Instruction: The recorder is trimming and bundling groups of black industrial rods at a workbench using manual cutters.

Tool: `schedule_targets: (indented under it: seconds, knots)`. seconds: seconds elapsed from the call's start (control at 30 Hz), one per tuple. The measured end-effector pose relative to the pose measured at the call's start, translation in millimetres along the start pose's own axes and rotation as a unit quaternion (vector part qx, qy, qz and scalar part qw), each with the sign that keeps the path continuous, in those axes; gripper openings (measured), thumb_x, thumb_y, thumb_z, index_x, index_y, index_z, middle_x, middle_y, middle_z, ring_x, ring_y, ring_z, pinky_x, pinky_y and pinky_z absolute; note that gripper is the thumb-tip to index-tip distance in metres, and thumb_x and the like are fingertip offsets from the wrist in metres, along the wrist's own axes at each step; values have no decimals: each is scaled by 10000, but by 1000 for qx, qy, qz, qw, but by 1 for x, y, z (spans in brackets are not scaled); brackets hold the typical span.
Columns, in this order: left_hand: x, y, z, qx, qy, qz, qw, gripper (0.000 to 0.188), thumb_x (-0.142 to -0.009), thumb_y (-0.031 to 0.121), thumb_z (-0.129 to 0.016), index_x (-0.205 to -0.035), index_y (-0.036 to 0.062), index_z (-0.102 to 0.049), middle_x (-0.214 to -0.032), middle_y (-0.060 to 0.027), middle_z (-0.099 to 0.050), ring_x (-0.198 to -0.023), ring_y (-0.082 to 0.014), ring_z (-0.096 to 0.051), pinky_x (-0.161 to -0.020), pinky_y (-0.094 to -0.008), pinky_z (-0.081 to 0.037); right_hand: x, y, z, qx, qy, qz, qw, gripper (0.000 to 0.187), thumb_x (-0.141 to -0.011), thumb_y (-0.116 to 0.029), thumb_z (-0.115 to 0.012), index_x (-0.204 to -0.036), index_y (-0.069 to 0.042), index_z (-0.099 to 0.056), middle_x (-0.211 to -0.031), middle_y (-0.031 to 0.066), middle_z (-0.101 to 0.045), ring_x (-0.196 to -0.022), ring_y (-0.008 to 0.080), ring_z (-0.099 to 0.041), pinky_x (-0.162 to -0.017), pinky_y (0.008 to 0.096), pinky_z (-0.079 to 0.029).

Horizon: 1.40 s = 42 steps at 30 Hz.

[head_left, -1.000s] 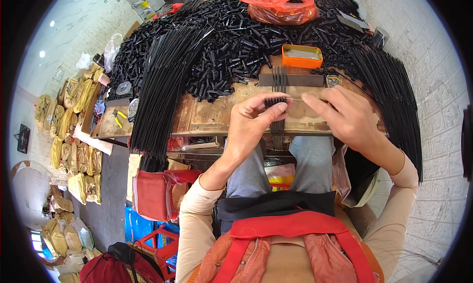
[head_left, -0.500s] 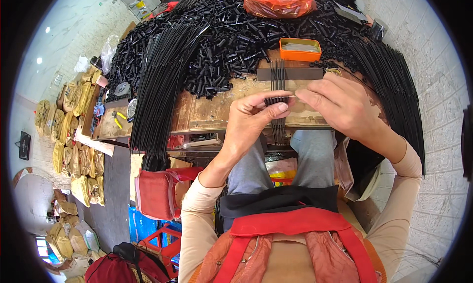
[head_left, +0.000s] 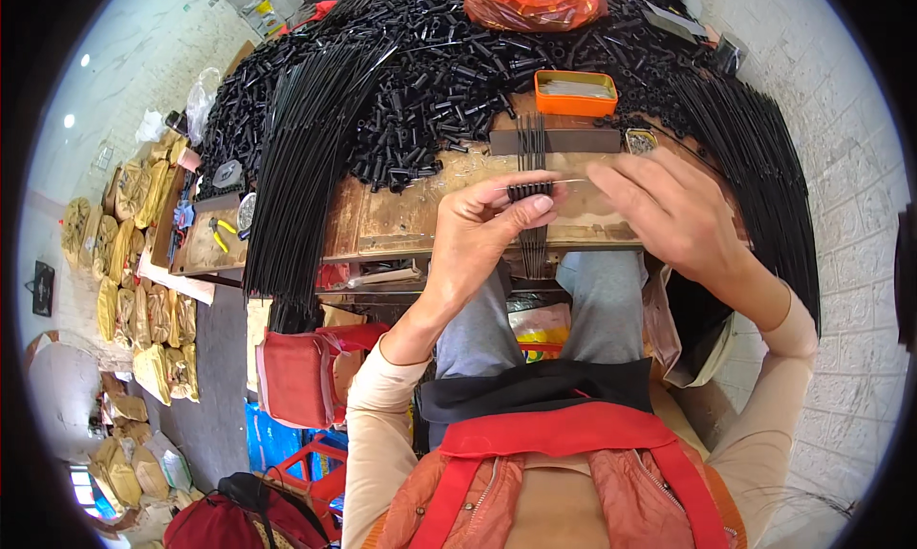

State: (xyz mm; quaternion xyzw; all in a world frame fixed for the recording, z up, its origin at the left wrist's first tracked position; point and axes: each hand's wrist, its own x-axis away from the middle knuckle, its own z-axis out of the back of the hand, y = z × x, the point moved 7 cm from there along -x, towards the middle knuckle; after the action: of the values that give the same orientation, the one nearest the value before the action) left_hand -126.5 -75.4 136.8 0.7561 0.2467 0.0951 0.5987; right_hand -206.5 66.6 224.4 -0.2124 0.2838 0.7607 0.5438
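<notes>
My left hand (head_left: 475,226) pinches several thin black rods (head_left: 532,138) side by side between thumb and fingers, over the table's near edge. At the pinch, thicker black sections form a short row, and the rods stick out above and below it. From the right end of that row runs a thin metal wire (head_left: 571,181). Its outer end meets the fingertips of my right hand (head_left: 673,210), which are closed around it and somewhat smeared by motion.
Beyond my hands, a wide heap of short black tubes (head_left: 411,119) covers the wooden table (head_left: 382,219). Bundles of long black rods (head_left: 306,167) hang over its edge on both sides. An orange box (head_left: 576,107) of thin pieces, a red plastic bag (head_left: 535,9) and yellow pliers (head_left: 222,232) lie there.
My right hand has moved slightly right, away from the left, and more of the wire shows between them. My left hand still pinches the rods.
</notes>
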Motion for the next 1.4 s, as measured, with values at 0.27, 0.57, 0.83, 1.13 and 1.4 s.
schedule_targets:
  seconds: [0.27, 0.57, 0.83, 1.13, 1.4]
  knots:
    - [-4, -49, 21, -303, -99, 26, 948, 595, -767, 93, -775, -1317, 53, -549, -1268, -125, -608, -1158, -241, -594, -951, -345, -506, -7, 28, -20, -181, 17, -26, 983, 298, -813, 25, -612, -1109, 8, -638, -918, 151, -638, -755, 246, -616, -660, 311, -509]
    - [-11, -100, 21, -629, -125, -193, 743, 842, -671, 414, -793, -1413, 235, -436, -1505, -177, -314, -1377, -346, -331, -1099, -486, -311, 67, 133, -164, -70, -57, -157, 983, 255, -824, -96, -658, -1047, 25, -637, -994, 109, -624, -1005, 285, -574, -860, 366, -485]
    - [-20, -100, 17, -622, -146, -163, 752, 827, -632, 383, -812, -1366, 189, -483, -1521, -150, -296, -1407, -334, -280, -1140, -446, -276, 75, 160, -208, -137, -102, -211, 962, 230, -810, -122, -677, -998, 9, -672, -971, 109, -650, -959, 276, -593, -860, 358, -487]
    - [-27, -104, 21, -639, -179, -144, 734, 784, -712, 439, -751, -1383, 157, -461, -1527, -174, -272, -1419, -343, -254, -1142, -473, -258, 59, 163, -221, -123, -121, -226, 959, 184, -817, -146, -678, -952, -20, -679, -933, 94, -649, -951, 266, -597, -835, 365, -493]
    - [-28, -111, 18, -704, -191, -144, 668, 849, -719, 445, -732, -1453, 203, -378, -1549, -185, -216, -1440, -340, -203, -1163, -484, -196, 19, 234, -206, -15, -76, -203, 976, 122, -816, -124, -647, -902, -46, -687, -872, 129, -665, -857, 308, -635, -776, 385, -508]
